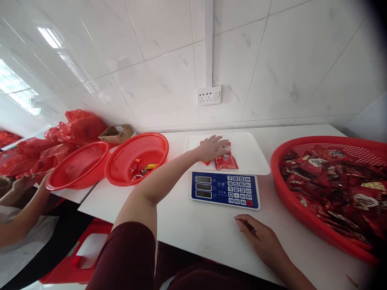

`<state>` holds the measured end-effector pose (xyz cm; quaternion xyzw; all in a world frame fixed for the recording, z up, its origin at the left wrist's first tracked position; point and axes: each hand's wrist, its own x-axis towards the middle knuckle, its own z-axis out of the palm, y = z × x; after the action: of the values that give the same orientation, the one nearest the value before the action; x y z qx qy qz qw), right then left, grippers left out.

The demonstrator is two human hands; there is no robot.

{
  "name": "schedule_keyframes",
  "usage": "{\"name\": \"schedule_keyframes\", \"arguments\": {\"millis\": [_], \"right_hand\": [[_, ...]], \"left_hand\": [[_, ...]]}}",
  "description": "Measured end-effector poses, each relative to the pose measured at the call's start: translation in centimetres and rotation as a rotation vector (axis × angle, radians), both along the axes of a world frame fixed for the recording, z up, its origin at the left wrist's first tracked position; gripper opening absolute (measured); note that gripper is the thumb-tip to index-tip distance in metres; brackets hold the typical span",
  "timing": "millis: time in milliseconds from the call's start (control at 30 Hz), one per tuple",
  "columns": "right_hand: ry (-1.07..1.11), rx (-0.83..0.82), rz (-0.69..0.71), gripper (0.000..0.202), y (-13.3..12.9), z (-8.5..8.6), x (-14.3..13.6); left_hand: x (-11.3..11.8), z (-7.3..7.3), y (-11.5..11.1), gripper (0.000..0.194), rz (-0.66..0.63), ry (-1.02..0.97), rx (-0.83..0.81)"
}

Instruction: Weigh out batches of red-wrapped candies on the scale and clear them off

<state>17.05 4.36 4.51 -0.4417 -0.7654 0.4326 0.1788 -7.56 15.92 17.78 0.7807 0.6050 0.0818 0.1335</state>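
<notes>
The left hand (211,148) reaches far across the white table (193,225), fingers spread flat on glossy red candy packets (225,161) lying on the smooth white rectangular pan of the digital scale (225,189); whether it grips any packet cannot be told; the scale's blue front panel, with three small displays and a white keypad, faces near. The right hand (261,239) rests open, palm down, on the bare matte tabletop near the scale, holding nothing. At right, a round red perforated plastic basket (290,197) is heaped with crinkled red packets; left of the scale, a second mesh basket (137,159) holds a few loose sweets; a third basket (77,167) sits farther left, where another person's hand (22,183) is.
</notes>
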Motion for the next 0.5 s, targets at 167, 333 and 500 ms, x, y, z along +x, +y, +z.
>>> {"name": "schedule_keyframes", "arguments": {"millis": [167, 333, 500], "right_hand": [[0.001, 0.000, 0.019, 0.029, 0.0, 0.2, 0.1], [-0.021, 0.034, 0.023, 0.030, 0.2, 0.2, 0.0], [-0.023, 0.058, -0.007, 0.030, 0.2, 0.3, -0.4]], "left_hand": [[-1.5, 0.5, -7.4, 0.042, -0.081, -0.188, 0.353], [-2.2, -4.4, -16.4, 0.030, 0.053, -0.205, 0.524], [-0.9, -9.3, -21.5, 0.024, 0.205, -0.253, 0.342]]}}
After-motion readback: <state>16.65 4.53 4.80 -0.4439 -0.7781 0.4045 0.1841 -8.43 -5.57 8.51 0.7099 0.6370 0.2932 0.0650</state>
